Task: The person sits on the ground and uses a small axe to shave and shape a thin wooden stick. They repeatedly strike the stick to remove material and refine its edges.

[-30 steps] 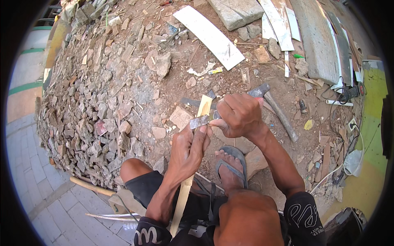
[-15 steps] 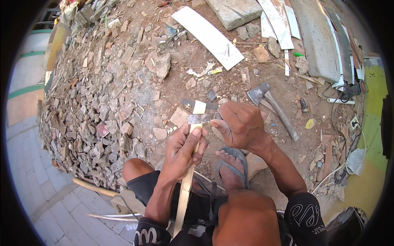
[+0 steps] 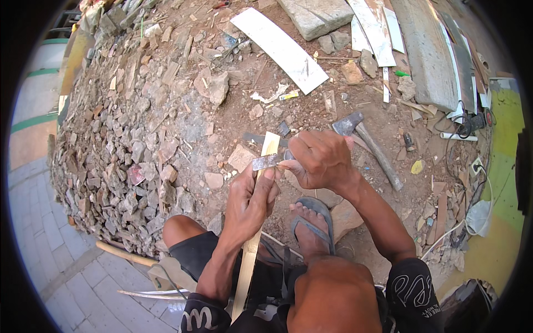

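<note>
My left hand is closed around a pale wooden strip, which slants from my lap up past my fingers. Its upper end sticks out beyond the thumb. In my closed right hand is a flat metal blade, laid across the strip just above my left thumb. The blade's far part is worn and greyish; its grip is mostly hidden by my fingers. Under the strip's upper end, on the dirt, lies a dark flat bar, partly covered.
A hatchet with a wooden handle lies beyond my right hand. Broken rubble is heaped on the left. White panels and a stone slab lie farther away. A cable runs along the right side.
The blade has slid slightly down the strip toward my left thumb and tilted. My right hand moved a little lower with it; my left hand still grips the strip.
</note>
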`<state>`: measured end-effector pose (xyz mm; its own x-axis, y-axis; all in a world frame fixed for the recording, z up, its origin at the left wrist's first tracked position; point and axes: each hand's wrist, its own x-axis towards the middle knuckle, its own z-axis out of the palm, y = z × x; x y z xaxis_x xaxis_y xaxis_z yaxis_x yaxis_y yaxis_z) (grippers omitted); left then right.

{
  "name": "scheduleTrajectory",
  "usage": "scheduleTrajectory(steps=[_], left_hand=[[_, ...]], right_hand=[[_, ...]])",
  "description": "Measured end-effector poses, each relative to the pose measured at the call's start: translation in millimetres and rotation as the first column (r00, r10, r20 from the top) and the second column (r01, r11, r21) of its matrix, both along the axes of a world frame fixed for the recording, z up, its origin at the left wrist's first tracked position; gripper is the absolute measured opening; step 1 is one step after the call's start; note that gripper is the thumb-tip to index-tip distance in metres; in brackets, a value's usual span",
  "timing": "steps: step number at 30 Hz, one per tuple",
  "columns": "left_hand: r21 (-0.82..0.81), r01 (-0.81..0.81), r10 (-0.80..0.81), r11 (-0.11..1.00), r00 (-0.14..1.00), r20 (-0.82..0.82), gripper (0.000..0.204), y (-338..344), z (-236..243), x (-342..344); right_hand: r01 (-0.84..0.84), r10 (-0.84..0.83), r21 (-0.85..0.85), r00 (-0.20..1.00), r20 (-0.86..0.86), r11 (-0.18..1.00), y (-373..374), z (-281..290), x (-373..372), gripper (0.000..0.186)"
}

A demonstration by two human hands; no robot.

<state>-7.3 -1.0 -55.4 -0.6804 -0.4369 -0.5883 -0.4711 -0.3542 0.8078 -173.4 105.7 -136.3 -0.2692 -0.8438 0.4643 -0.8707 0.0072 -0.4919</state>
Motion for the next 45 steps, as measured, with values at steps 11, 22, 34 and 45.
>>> scheduleTrajectory(steps=[11, 22, 34, 45], left_hand=[[-0.151, 0.099, -0.1, 0.984, 0.995, 0.003, 0.029, 0, 17, 21], [0.004, -0.043, 0.043, 0.999, 0.999, 0.012, 0.027, 0, 10, 0], [-0.302, 0.069, -0.059, 0.951, 0.997, 0.04, 0.026, 3, 1, -3], [-0.118, 0.044, -0.035, 0.992, 0.996, 0.077, 0.03, -2, 16, 12]], right_hand=[[0.608, -0.598, 0.268, 0.791, -0.129, 0.747, 43, -50, -132, 0.049], [0.003, -0.005, 0.011, 0.982, 0.19, 1.0, 0, 19, 6, 0.038], [0.017, -0.019, -0.048, 0.999, -0.05, 0.999, -7, 3, -8, 0.039], [0.357, -0.376, 0.162, 0.92, 0.109, 0.92, 24, -9, -60, 0.043]])
